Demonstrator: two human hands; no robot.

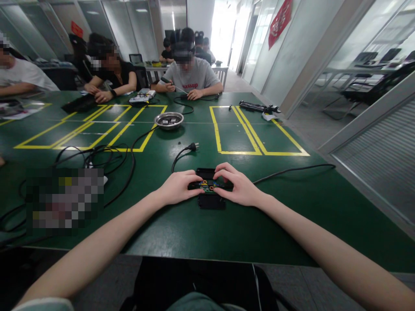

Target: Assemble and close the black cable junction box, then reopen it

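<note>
While our forearms reach in over the near edge of the green table (pixel 227 233), our left hand (pixel 177 188) and right hand (pixel 239 188) meet on the black unit (pixel 211 202). Each hand has its fingers curled, pinching one end. The unit lies dead ahead, its long axis running left to right, and both hands touch it equally. Just beyond lies a loose plug (pixel 193 147). Farther off stands a metal bowl (pixel 169 121), and across the table sits a co-worker in grey (pixel 191 77).

- My left hand (pixel 177 188) and right hand (pixel 240 189) are bare, as are both forearms up to the elbows.
- A pale grey fabric sleeve hem (pixel 48 304) covers my left upper arm.
- Dull grey-green cloth (pixel 207 303) shows at my lap.
</note>
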